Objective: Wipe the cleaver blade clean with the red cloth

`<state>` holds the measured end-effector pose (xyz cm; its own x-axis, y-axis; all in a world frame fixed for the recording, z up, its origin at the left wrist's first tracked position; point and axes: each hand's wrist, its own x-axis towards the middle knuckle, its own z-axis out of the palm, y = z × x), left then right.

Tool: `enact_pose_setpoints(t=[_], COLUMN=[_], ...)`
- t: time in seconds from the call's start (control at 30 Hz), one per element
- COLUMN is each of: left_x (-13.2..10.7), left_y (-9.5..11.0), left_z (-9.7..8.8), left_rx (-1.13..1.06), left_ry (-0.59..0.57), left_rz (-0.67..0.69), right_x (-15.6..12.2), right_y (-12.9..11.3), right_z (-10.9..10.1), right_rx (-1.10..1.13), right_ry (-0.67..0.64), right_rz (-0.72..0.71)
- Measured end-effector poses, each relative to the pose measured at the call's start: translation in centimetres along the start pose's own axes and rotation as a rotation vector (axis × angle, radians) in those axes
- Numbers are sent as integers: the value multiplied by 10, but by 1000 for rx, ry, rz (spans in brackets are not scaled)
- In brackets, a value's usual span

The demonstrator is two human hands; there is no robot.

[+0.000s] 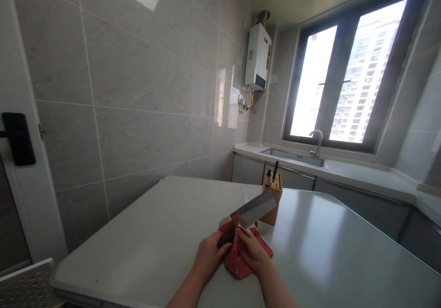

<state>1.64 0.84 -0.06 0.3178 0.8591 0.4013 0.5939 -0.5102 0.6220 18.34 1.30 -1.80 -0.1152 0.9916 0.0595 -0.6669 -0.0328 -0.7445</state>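
Black door handle (19, 138) at far left, on a white door frame. Across the lower frame, a pale desk (138, 239). On it, the left hand (209, 255), closed firmly around the black handle (225, 239) of a steel cleaver (253, 209), blade raised and angled up to the right. Between both hands, flat on the desk, what looks like a red slab of raw meat (234, 260). Right hand (253, 250) curved over the slab, fingers pressing on top; no telling whether closed on it. Main danger, by judgement: a cut to those fingers, so close under the blade, from a slip on wet meat or a sideways wobble of the cleaver. Next, a wooden knife block (274, 186) just beyond the blade, open to a knock from a wide swing. Farther right and well away, a wall-mounted water heater (257, 58), steel sink (292, 157), curved faucet (317, 140) and bright window (344, 78).
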Motion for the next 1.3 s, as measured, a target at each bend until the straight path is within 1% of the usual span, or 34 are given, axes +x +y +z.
enact_pose_setpoints(t=[0.17,0.37,0.6,0.73,0.9,1.13,1.3], left_x=[1,0,-1,-1,-1,-1,-1], left_y=[-5,-3,2,4,3,4,5], left_z=[2,2,-1,-2,-2,-2,-4], left_rx=[-22,-4,36,60,67,65,31], left_ry=[39,67,6,-29,-39,-68,-78], left_rz=[9,8,12,23,42,5,1], right_x=[1,0,3,4,4,3,0], right_y=[0,-2,0,0,2,1,0], right_z=[3,4,-1,-4,-6,-8,-8], right_rx=[3,-20,28,13,1,-4,-8], right_ry=[19,14,52,33,15,-62,-80], right_rz=[-12,-64,-44,-32,-35,6,43])
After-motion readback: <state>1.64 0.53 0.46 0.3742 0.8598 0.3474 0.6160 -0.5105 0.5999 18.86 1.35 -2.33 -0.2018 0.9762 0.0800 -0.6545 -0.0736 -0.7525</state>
